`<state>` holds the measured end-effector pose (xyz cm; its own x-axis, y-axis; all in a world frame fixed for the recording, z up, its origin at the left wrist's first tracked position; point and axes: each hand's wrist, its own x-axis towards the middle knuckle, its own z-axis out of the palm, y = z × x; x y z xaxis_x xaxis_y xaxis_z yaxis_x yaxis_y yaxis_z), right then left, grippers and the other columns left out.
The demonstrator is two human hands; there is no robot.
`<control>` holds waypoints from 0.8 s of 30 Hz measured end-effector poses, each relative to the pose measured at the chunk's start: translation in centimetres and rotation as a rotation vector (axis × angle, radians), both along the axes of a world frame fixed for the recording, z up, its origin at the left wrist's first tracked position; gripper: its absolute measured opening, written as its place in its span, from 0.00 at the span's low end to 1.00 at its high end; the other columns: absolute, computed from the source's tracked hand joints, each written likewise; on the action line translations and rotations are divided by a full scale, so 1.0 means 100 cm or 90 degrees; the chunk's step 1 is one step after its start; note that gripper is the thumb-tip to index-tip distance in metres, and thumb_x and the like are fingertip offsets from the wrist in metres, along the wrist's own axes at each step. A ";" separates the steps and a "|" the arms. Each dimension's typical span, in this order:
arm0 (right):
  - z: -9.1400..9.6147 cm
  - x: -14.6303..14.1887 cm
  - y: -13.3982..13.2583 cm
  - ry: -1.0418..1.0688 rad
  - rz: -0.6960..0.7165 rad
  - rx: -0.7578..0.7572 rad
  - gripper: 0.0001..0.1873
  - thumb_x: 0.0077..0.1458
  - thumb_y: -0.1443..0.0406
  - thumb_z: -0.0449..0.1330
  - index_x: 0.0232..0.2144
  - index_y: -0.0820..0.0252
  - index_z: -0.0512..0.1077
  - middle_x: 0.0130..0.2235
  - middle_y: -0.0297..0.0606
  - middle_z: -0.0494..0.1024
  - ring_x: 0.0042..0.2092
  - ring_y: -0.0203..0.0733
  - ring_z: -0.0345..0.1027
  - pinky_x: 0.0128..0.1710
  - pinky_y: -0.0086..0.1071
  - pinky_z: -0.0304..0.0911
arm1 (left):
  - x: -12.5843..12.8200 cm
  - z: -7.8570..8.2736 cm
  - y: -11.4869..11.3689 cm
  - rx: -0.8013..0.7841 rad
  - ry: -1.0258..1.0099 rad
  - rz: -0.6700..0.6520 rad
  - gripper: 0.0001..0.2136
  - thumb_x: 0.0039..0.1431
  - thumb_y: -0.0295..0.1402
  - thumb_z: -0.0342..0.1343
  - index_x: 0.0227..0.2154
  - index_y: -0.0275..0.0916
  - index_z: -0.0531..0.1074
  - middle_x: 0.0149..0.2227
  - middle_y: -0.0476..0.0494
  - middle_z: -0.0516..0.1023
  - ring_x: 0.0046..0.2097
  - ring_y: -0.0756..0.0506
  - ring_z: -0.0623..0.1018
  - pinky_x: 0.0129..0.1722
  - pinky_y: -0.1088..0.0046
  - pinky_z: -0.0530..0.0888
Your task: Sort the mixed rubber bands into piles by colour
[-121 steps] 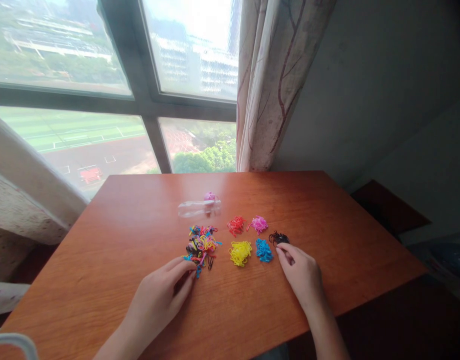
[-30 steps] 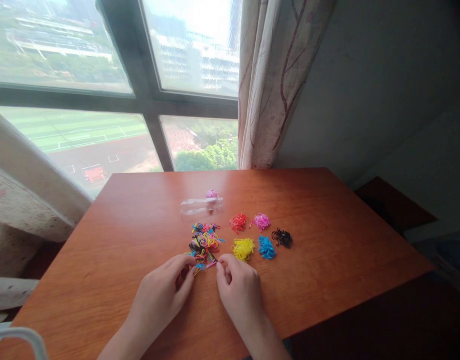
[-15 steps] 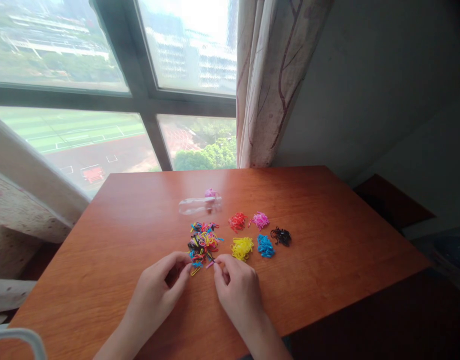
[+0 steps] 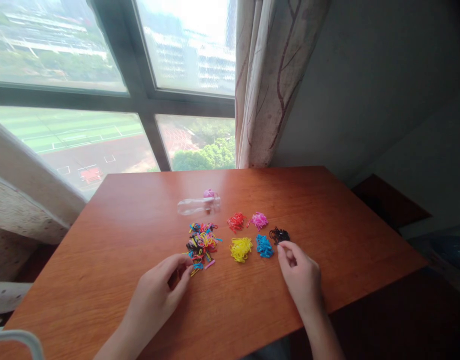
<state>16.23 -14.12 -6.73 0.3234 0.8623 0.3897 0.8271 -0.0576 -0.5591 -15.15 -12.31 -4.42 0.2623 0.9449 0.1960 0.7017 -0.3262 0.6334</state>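
A mixed pile of small coloured rubber bands [image 4: 202,242] lies in the middle of the table. My left hand [image 4: 165,282] is at its near left edge, thumb and forefinger curled close together; whatever may be between them is hidden. At the near side of the black rubber band pile [image 4: 279,235] is my right hand [image 4: 300,272], its thumb and forefinger pinched on a black band that merges with the pile. Just left of that hand sit a blue pile [image 4: 264,246] and a yellow pile [image 4: 241,249]. Behind them are a red pile [image 4: 236,222] and a pink pile [image 4: 259,220].
A clear plastic container [image 4: 195,205] with a pinkish-purple piece [image 4: 209,193] at its end lies behind the mixed pile. The brown wooden table [image 4: 346,225] reaches a window [image 4: 192,142] and curtain [image 4: 265,90]. A white curved bar [image 4: 23,337] shows at lower left.
My right hand has moved right, from the mixed pile to the black pile, carrying a black rubber band. My left hand has stayed by the mixed pile.
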 end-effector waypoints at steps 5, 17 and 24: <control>-0.005 0.040 -0.004 -0.050 -0.113 -0.045 0.21 0.59 0.51 0.51 0.33 0.58 0.77 0.24 0.38 0.76 0.25 0.41 0.69 0.27 0.31 0.56 | 0.000 -0.003 0.000 0.000 0.005 -0.010 0.07 0.62 0.35 0.51 0.35 0.41 0.72 0.26 0.52 0.76 0.25 0.51 0.74 0.27 0.79 0.69; -0.008 0.030 0.001 -0.029 -0.084 -0.103 0.16 0.59 0.56 0.51 0.34 0.56 0.77 0.27 0.38 0.78 0.28 0.43 0.71 0.28 0.31 0.54 | -0.001 -0.002 0.001 -0.001 0.024 -0.030 0.08 0.62 0.36 0.50 0.35 0.41 0.73 0.29 0.49 0.79 0.27 0.49 0.76 0.28 0.78 0.72; -0.005 0.026 -0.004 -0.013 -0.097 -0.073 0.20 0.60 0.53 0.51 0.34 0.57 0.77 0.26 0.40 0.78 0.28 0.43 0.71 0.29 0.31 0.56 | 0.006 0.002 0.001 0.007 0.035 -0.065 0.07 0.63 0.34 0.49 0.35 0.42 0.72 0.27 0.51 0.76 0.25 0.51 0.74 0.27 0.79 0.69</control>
